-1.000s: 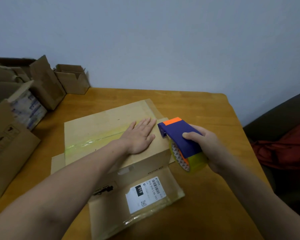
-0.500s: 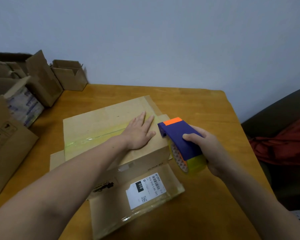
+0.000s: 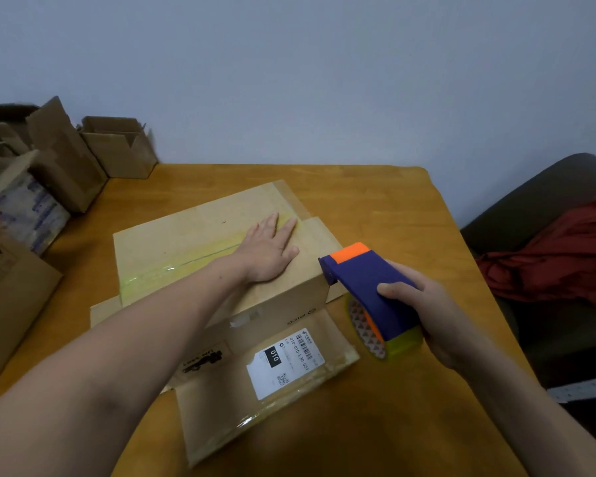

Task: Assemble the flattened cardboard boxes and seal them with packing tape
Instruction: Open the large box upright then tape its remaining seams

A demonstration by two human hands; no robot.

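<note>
While my left hand [image 3: 268, 252] presses the box [image 3: 186, 241], fingers slightly spread, my right hand [image 3: 434, 316] grips the tape dispenser [image 3: 365, 287] at three o'clock; cartons [image 3: 61, 156] at ten o'clock run off-frame.

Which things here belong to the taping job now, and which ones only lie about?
In use: cardboard box, pressed by the left hand; tape dispenser, gripped by the right hand.
Lying about: open boxes at the back left; red cloth on the dark seat.
</note>
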